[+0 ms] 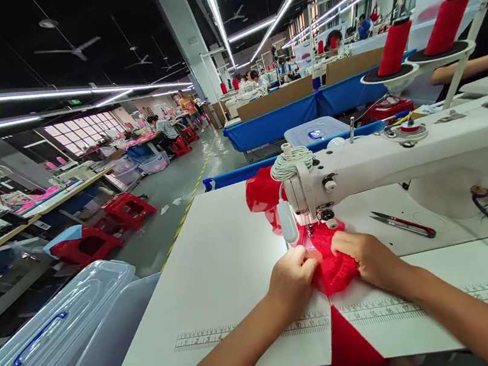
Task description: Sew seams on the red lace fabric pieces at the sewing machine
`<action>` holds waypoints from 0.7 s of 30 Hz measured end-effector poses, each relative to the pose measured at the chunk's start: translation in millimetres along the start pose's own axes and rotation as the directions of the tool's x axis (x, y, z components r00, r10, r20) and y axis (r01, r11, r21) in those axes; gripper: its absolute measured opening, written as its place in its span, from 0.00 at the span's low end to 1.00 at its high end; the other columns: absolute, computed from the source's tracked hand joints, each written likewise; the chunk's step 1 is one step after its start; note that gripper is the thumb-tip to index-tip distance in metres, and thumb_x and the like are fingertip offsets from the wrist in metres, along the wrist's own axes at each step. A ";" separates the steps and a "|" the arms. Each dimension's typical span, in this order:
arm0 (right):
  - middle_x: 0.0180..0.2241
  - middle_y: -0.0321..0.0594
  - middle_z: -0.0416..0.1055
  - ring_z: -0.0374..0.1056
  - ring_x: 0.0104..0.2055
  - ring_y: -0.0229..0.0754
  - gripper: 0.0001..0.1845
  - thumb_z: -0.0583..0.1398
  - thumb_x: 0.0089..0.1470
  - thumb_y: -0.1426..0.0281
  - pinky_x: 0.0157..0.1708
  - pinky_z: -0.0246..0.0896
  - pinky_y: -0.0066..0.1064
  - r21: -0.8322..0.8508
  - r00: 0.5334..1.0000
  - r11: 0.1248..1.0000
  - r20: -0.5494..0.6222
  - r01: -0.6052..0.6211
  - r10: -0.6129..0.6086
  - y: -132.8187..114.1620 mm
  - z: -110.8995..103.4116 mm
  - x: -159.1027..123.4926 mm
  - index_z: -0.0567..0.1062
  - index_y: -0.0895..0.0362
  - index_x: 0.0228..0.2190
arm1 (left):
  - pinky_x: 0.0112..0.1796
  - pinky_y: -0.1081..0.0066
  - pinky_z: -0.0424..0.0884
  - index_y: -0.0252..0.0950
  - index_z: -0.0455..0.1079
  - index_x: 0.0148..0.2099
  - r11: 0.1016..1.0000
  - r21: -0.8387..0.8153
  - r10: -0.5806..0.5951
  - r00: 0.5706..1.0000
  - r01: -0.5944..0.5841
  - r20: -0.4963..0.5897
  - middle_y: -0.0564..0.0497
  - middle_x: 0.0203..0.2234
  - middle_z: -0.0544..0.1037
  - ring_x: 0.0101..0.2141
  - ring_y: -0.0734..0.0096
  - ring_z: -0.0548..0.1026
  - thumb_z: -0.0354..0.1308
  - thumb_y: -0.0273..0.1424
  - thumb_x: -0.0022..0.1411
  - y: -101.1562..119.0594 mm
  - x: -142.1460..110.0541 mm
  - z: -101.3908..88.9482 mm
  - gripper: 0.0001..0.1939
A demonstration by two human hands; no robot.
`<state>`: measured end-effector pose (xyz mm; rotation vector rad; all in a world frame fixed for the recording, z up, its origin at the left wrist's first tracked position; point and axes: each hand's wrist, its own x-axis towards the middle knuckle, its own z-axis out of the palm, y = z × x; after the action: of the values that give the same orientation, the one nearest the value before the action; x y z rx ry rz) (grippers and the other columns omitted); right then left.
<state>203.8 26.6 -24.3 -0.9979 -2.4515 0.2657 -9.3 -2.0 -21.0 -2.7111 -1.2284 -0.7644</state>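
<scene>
Red lace fabric (pixel 335 267) lies under the needle of a white sewing machine (pixel 373 160), and a red strip of it hangs over the table's front edge. My left hand (pixel 292 276) pinches the fabric's left side, just in front of the presser foot (pixel 309 231). On the right side, my right hand (pixel 367 256) has its fingers curled over the bunched lace. More red fabric (pixel 266 195) is heaped behind the machine head. Both hands rest close to the tabletop, and their fingertips are partly hidden by the cloth.
Thread snips (pixel 403 224) lie on the machine bed to the right. A printed ruler (pixel 203 339) runs along the table's front. Red thread cones (pixel 396 49) stand at upper right. Lidded clear plastic boxes (pixel 60 333) sit at left, near red stools (pixel 83 244). Other people work farther back.
</scene>
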 end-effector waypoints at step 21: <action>0.20 0.34 0.71 0.70 0.22 0.40 0.13 0.51 0.56 0.59 0.24 0.66 0.29 0.580 0.862 0.780 -0.247 -0.235 0.443 0.2 3.0 13.0 0.65 0.52 0.25 | 0.25 0.74 0.58 0.37 0.56 0.24 0.721 -0.523 -0.246 0.874 0.454 0.419 0.58 0.21 0.60 0.24 0.75 0.60 0.55 0.24 0.49 -22.4 48.8 -21.3 0.10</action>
<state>194.4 35.9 -22.4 -1.1098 -1.6868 0.7640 -7.0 41.2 17.3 -3.2536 -1.9181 -0.9129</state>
